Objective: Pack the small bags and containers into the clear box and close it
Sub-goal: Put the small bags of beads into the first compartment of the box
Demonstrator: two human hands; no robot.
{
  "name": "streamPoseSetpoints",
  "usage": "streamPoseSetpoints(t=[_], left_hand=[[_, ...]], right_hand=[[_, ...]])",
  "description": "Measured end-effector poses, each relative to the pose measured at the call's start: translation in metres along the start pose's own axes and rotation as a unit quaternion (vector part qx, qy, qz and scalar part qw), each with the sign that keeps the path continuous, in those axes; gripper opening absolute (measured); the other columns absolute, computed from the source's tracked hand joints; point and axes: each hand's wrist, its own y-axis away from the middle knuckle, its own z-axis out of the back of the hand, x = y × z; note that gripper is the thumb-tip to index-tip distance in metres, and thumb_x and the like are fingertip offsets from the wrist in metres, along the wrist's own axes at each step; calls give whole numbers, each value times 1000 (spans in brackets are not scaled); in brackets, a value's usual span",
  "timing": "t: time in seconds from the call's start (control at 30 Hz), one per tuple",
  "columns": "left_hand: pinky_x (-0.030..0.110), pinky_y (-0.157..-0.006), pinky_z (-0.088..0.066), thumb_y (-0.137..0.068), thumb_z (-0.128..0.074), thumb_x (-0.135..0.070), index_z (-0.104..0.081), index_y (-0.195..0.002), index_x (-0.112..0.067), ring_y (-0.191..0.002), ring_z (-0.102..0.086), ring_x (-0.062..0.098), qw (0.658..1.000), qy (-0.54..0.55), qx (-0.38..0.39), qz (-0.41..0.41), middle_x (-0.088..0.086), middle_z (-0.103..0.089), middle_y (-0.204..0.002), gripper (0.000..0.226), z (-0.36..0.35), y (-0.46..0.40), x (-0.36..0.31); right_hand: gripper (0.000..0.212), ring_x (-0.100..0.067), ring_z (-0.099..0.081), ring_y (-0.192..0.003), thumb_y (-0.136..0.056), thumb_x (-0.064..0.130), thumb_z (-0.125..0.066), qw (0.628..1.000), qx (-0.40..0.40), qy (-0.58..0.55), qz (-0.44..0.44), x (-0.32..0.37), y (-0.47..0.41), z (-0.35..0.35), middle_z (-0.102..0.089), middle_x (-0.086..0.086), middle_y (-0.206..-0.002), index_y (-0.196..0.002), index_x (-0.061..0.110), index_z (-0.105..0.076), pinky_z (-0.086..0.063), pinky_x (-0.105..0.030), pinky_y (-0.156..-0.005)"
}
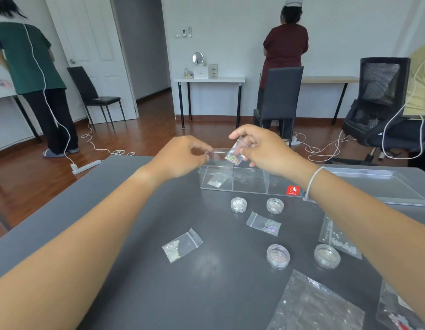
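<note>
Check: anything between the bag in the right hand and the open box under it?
Nothing visible. The right hand pinches the small bag above the clear box, whose top is open; its lid lies to the right. The left hand sits at the box's left end, beside the drop path.

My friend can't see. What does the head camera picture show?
The right hand holds a small glitter bag over the open clear box, the left hand beside it. Four round jars and more bags wait on the grey table.

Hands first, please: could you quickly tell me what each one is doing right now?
Left hand: fingers curled, holding nothing visible.
Right hand: fingers pinching a small glitter bag above the clear box.
</note>
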Motion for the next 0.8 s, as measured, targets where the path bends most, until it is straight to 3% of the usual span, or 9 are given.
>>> streamPoseSetpoints(t=[0.1, 0.17, 0.23, 0.3, 0.37, 0.47, 0.63, 0.7, 0.8], left_hand=[[-3, -63, -33, -83, -62, -17, -69, -95, -28, -64, -49, -15, 999, 41, -5, -17, -10, -59, -93, 18, 4, 24, 2], [1, -65, -36, -82, -64, -20, -68, -88, -35, -70, -54, 3, 996, 82, 25, -2, -13, -64, -93, 17, 8, 40, 4], [8, -73, -41, -81, -65, -24, -70, -86, -37, -82, -61, 21, 988, 130, 75, 32, -11, -70, -93, 14, 13, 54, 6], [11, -77, -42, -79, -67, -28, -71, -87, -38, -84, -63, 14, 981, 142, 123, 45, -5, -72, -94, 13, 17, 66, 9], [13, -76, -42, -78, -68, -29, -71, -85, -40, -73, -58, 7, 975, 139, 171, 42, -3, -71, -88, 13, 19, 76, 13], [20, -71, -39, -77, -70, -28, -71, -86, -39, -66, -46, 7, 961, 131, 240, 36, -15, -66, -80, 15, 19, 86, 16], [20, -70, -38, -73, -73, -31, -69, -89, -43, -72, -43, 12, 952, 98, 288, 28, -18, -59, -89, 20, 17, 91, 15], [19, -72, -37, -73, -74, -32, -68, -90, -45, -76, -42, 13, 951, 87, 297, 22, -17, -56, -91, 22, 15, 92, 13], [13, -71, -36, -72, -74, -32, -68, -88, -45, -77, -41, 9, 949, 86, 303, 15, -16, -54, -93, 22, 14, 93, 11]], right_hand=[[28, -23, -53, -73, -85, 3, -50, 1000, 10, 10, -10, 2, -8, -8, -67, -6, -99, -102, 24, -57, -53, -39, -68], [28, -21, -52, -71, -85, 3, -49, 1000, 19, 14, -18, 4, -13, -13, -65, -14, -108, -105, 21, -58, -47, -31, -60], [30, -11, -50, -54, -85, 2, -47, 999, 24, 24, -26, 4, -18, -18, -66, -15, -108, -107, 19, -59, -39, -20, -46], [30, -1, -42, -36, -86, 3, -46, 998, 22, 44, -34, 3, -22, -23, -67, -13, -108, -107, 18, -60, -32, -12, -34], [29, -1, -44, -42, -88, 4, -45, 997, 25, 71, -34, 2, -26, -27, -67, -11, -110, -107, 18, -62, -30, -7, -33], [26, -12, -55, -76, -87, 7, -49, 992, 45, 111, -29, 1, -29, -33, -68, -6, -110, -105, 19, -64, -40, -14, -55], [11, -3, -42, -60, -79, 15, -56, 986, 52, 151, -38, 4, -28, -35, -69, 1, -99, -84, 23, -63, -35, -29, -73], [10, -11, -54, -74, -78, 18, -57, 984, 50, 165, -44, 4, -27, -35, -70, 1, -94, -81, 21, -67, -34, -33, -88], [15, -19, -59, -97, -81, 22, -55, 980, 43, 190, -45, 4, -27, -36, -71, 2, -96, -84, 21, -70, -26, -34, -91]])
